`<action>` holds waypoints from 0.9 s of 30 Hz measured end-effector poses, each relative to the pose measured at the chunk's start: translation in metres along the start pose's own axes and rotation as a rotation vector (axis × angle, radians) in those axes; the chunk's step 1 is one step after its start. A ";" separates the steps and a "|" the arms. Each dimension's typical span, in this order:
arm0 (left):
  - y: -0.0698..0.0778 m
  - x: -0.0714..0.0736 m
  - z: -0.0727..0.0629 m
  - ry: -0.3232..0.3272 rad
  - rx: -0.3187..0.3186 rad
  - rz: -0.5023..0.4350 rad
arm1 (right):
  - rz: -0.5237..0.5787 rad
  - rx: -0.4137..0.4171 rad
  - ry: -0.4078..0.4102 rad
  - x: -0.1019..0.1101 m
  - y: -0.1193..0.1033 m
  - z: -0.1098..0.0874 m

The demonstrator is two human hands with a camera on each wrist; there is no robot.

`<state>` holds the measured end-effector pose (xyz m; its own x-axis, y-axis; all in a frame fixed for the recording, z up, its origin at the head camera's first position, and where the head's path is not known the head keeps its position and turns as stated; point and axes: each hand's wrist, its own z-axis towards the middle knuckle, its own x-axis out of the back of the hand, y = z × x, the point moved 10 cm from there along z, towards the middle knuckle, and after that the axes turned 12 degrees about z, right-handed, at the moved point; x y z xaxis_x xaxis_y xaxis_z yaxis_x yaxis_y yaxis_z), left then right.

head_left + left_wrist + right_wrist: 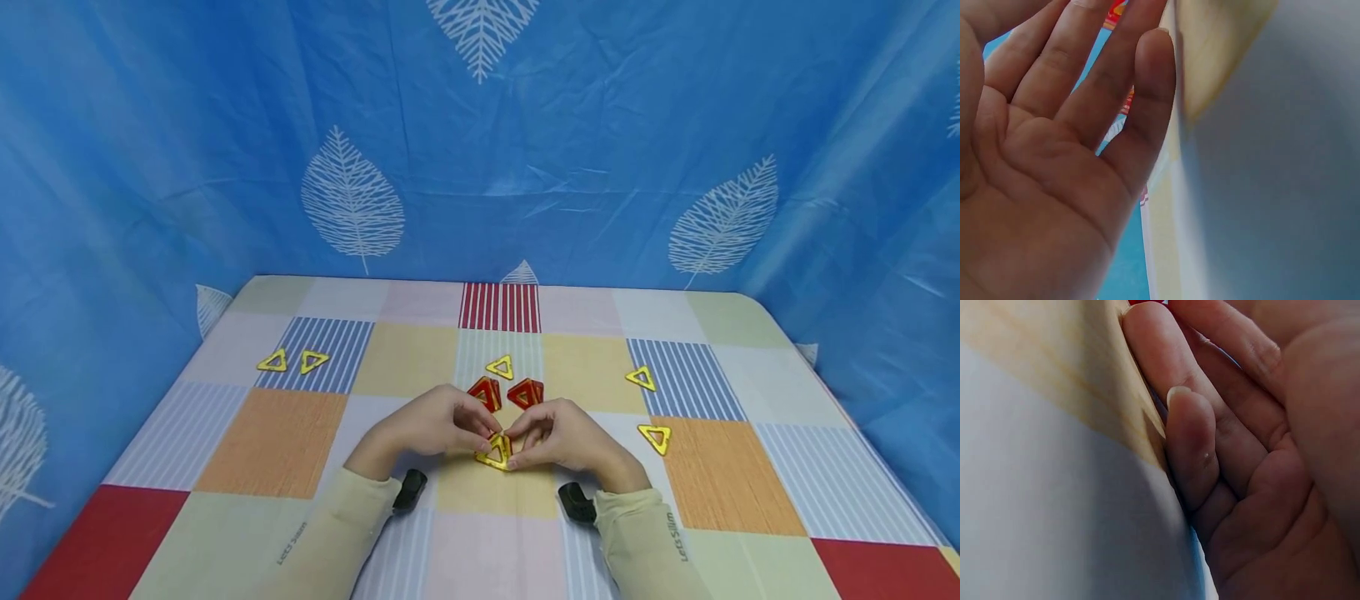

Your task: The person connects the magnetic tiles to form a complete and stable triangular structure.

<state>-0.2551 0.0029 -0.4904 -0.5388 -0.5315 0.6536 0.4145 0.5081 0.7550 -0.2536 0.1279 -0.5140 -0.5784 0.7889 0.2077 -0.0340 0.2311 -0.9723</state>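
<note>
Left hand (435,425) and right hand (558,433) meeting fingertip to fingertip near the middle of the table (277,450), toward its near edge, both pinching a small yellow triangle assembly (497,452) resting on the checked cloth. Just beyond the fingers, two red triangle shapes (505,392) standing side by side. Further toward the far edge, a flat yellow triangle (500,367). Two more yellow triangles (649,408) lying toward the right edge, another pair (292,361) well apart near the far left corner. Blue leaf-print curtain (480,142) behind.
</note>
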 end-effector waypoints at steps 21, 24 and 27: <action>-0.005 -0.006 0.003 0.017 0.000 0.022 | -0.054 0.079 0.001 0.000 -0.008 0.002; -0.005 -0.007 0.004 0.017 0.007 0.023 | -0.059 0.089 0.000 0.000 -0.008 0.002; -0.006 -0.008 0.003 0.016 0.012 0.027 | -0.065 0.080 0.004 0.000 -0.007 0.002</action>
<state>-0.2556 0.0061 -0.4997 -0.5159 -0.5280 0.6746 0.4196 0.5308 0.7363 -0.2555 0.1250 -0.5076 -0.5697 0.7759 0.2708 -0.1363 0.2357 -0.9622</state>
